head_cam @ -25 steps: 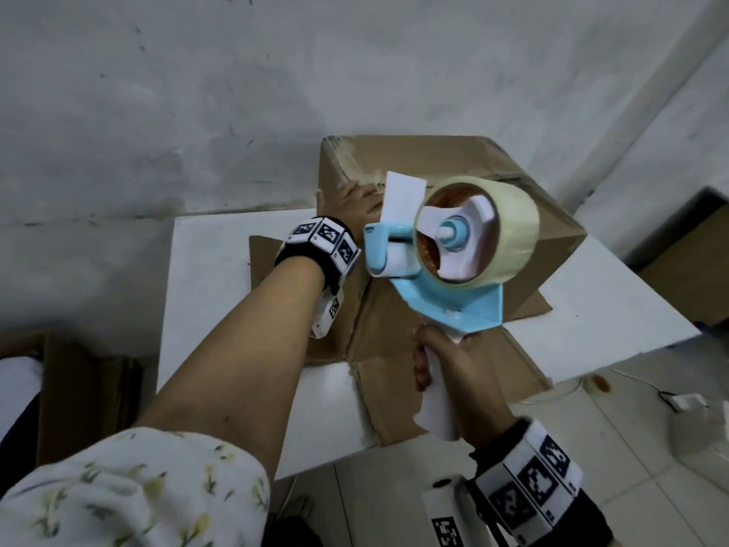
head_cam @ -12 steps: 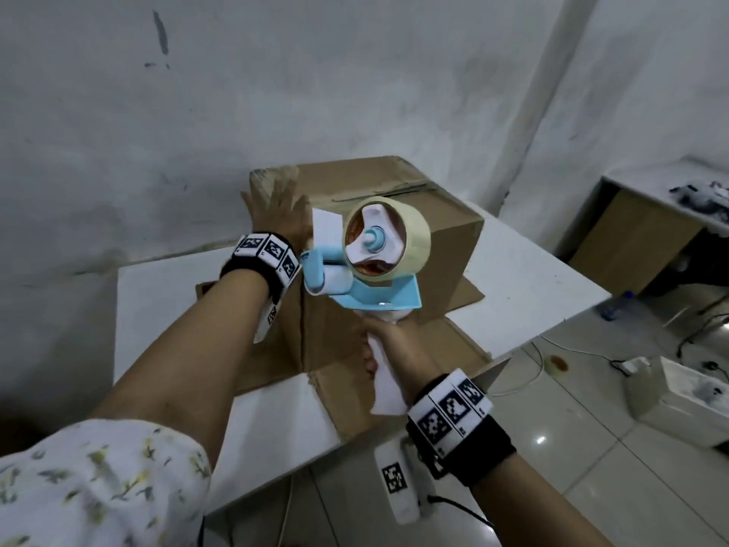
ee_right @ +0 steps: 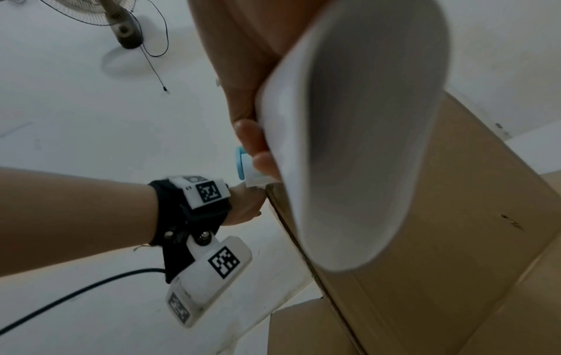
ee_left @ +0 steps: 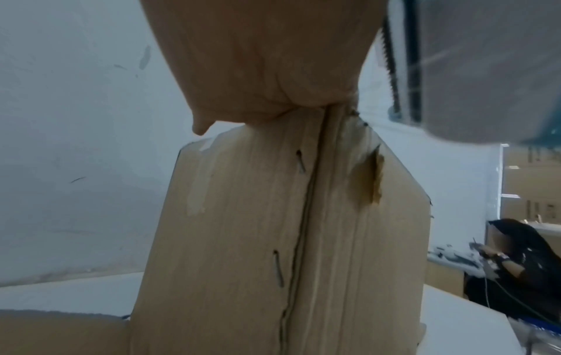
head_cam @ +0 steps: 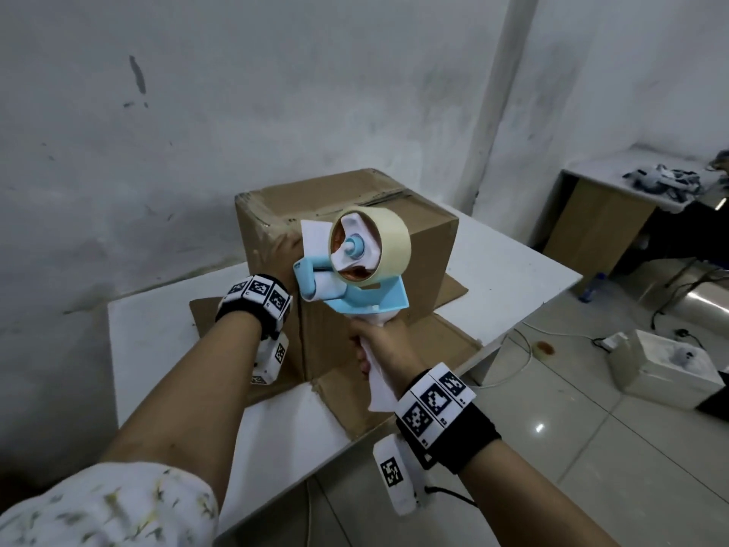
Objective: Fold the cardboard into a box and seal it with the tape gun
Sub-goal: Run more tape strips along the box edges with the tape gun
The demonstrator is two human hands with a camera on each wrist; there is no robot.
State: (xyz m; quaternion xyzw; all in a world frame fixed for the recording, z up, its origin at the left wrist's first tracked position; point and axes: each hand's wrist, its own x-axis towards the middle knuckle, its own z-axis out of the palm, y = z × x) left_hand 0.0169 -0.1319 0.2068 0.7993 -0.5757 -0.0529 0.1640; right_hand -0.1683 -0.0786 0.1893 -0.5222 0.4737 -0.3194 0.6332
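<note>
A brown cardboard box (head_cam: 426, 238) stands upright on the white table (head_cam: 157, 341), its top flaps folded shut and its lower flaps (head_cam: 445, 341) splayed flat on the table. My left hand (head_cam: 282, 250) presses flat against the box's near left face by the stapled corner seam (ee_left: 291, 240). My right hand (head_cam: 388, 341) grips the white handle (ee_right: 364, 144) of the blue tape gun (head_cam: 355, 278). The gun's roll of clear tape faces me and its roller end is at the box's near corner, just right of the left hand. Whether the roller touches the cardboard is hidden.
A grey wall rises close behind the table. On the floor at the right lie cables and a white box (head_cam: 662, 369). A desk (head_cam: 607, 215) with clutter stands at the far right. A standing fan (ee_right: 121, 24) shows in the right wrist view.
The head view has pulled back and risen. My left hand slid from the box's top left corner down onto its near left face. The tape gun stays at the near corner.
</note>
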